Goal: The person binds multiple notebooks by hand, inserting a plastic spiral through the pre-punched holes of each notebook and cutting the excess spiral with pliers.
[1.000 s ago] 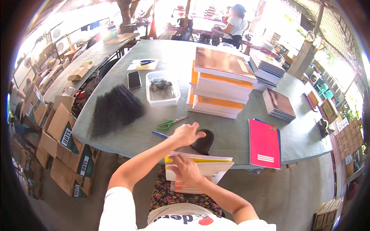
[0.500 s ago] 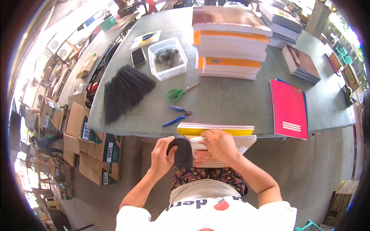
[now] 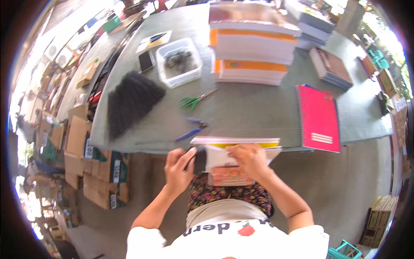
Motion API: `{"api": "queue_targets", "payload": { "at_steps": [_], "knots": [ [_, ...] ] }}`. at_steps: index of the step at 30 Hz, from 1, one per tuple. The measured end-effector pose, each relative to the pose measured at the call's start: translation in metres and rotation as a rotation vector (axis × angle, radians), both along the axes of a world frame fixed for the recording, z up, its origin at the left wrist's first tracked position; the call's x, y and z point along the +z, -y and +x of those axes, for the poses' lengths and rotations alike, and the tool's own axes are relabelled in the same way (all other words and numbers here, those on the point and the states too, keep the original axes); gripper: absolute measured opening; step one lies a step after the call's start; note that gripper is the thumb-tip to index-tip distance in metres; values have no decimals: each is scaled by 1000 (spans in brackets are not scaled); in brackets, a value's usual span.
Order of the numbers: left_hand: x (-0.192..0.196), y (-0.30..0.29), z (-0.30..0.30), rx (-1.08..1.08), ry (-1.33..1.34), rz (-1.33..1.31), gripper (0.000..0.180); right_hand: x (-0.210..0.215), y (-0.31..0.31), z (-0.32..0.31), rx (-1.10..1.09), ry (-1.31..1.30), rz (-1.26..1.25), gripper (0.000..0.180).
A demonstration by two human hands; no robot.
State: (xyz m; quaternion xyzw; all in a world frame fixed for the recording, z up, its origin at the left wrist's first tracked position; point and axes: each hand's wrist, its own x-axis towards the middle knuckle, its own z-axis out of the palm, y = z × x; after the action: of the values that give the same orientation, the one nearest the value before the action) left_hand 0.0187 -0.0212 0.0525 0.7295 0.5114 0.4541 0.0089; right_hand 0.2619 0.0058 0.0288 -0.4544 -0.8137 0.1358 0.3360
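At the table's near edge, a stack of white pages with a yellow strip and a reddish printed cover (image 3: pixel 230 176), apparently an unbound notebook, is held against my lap. My right hand (image 3: pixel 250 159) is closed on its upper part, fingertips bent over the page edges. My left hand (image 3: pixel 179 169) grips a dark, curved black piece (image 3: pixel 199 160) pressed to the stack's left end; its kind is unclear. Just beyond lie blue-handled cutters (image 3: pixel 189 133) and green-handled scissors (image 3: pixel 192 102).
A fan of black spiral coils (image 3: pixel 133 101) lies left on the table (image 3: pixel 241 112), near a clear plastic tub (image 3: pixel 179 80) and a phone (image 3: pixel 145 61). Tall notebook stacks (image 3: pixel 252 52) stand at the back. A red spiral notebook (image 3: pixel 318 118) rests at the right edge.
The black piece has turned and now shows less of its curved side. My right hand has shifted slightly over the pages. The whole view has drifted a little, moving the scene left.
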Motion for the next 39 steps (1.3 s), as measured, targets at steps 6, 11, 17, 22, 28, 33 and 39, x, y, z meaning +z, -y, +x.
{"api": "queue_targets", "payload": {
  "at_steps": [6,11,17,22,28,33,39],
  "knots": [
    [20,-7,3,-34,-153,1,29,-4,-4,0,33,-43,45,14],
    [20,-1,2,-86,-126,34,30,-1,-3,1,27,-77,36,11],
    [37,-9,6,-59,4,170,36,-3,-4,-3,-33,-38,-18,9],
    [4,-7,5,-79,-168,-96,32,-1,-2,-14,-84,-75,50,10],
    [29,-17,10,87,-60,210,37,-4,-3,-7,-58,-58,113,6],
    [31,-4,21,-337,-43,-260,33,0,-2,-7,-90,-70,51,8],
    [-1,1,9,-113,274,179,38,3,7,-23,-53,46,-27,25]
  ]
}}
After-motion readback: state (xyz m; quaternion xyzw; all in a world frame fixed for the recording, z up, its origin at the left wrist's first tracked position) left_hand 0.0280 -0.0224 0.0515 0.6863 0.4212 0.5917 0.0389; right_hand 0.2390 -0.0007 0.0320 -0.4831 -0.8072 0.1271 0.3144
